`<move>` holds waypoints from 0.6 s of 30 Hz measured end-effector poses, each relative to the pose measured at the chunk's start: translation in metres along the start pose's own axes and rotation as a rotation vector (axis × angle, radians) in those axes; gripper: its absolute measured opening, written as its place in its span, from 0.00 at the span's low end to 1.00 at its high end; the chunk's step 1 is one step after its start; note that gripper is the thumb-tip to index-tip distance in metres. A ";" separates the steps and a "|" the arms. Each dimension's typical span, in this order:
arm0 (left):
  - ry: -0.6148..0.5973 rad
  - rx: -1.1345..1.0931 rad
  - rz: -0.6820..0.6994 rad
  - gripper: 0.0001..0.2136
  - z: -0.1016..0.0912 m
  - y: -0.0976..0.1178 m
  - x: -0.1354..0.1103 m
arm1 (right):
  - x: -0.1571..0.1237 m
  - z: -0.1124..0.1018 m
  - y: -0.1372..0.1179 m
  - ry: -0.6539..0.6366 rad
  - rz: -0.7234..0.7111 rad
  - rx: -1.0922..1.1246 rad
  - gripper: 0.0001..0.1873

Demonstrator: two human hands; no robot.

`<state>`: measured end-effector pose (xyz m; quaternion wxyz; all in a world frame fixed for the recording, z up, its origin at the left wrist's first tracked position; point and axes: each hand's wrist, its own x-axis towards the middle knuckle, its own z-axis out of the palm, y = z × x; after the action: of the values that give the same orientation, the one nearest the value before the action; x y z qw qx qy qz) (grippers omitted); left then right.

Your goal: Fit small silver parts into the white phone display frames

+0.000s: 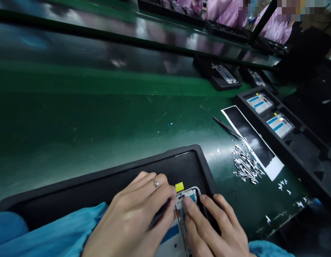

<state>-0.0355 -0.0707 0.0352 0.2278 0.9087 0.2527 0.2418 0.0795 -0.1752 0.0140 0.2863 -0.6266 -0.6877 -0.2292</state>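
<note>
A phone frame [168,242] with a white and blue face lies in a black tray [192,167] before me. A yellow tab [179,186] sticks out at its upper edge. My left hand [138,210], with a ring on one finger, bends over the frame's left side. Its thumb and forefinger pinch together beside a small copper-coloured piece [177,214]; whatever is between them is hidden. My right hand [213,225] grips the frame's right side, two fingertips on its upper part and the others along the outer edge.
Right of the tray lie a heap of small strips [247,162], tweezers [227,127] and a black-and-white sheet [251,139]. A long black tray [304,153] holds two phone frames. More trays [221,84] stand farther back. People in pink sit across the green bench [101,125].
</note>
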 end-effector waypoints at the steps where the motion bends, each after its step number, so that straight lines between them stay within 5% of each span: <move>1: -0.001 -0.004 -0.004 0.12 0.000 0.000 0.000 | 0.000 0.000 0.001 -0.009 -0.019 -0.002 0.20; 18: 0.011 0.051 0.034 0.16 -0.002 0.001 0.002 | 0.001 0.003 -0.003 -0.002 -0.024 -0.007 0.17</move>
<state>-0.0349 -0.0696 0.0377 0.1991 0.9171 0.2447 0.2438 0.0760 -0.1728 0.0124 0.2806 -0.6195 -0.6947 -0.2342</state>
